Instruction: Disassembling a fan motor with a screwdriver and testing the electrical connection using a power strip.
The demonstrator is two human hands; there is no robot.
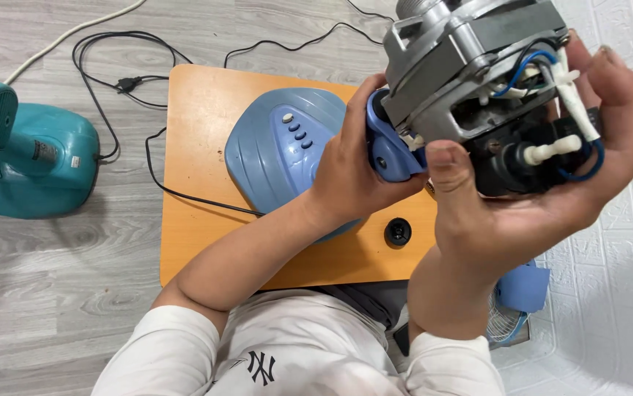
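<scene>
I hold a grey metal fan motor with blue, black and white wires up close to the camera. My right hand cups its black rear part, thumb on the front and fingers curled over the wires. My left hand grips the blue plastic neck piece joined to the motor's lower end. Below them the fan's blue base with a row of buttons rests on a small orange wooden table.
A black round knob lies on the table near my wrists. A teal fan base stands on the grey floor at left, with black cords and a white cord trailing. A blue part and a wire grille lie at lower right.
</scene>
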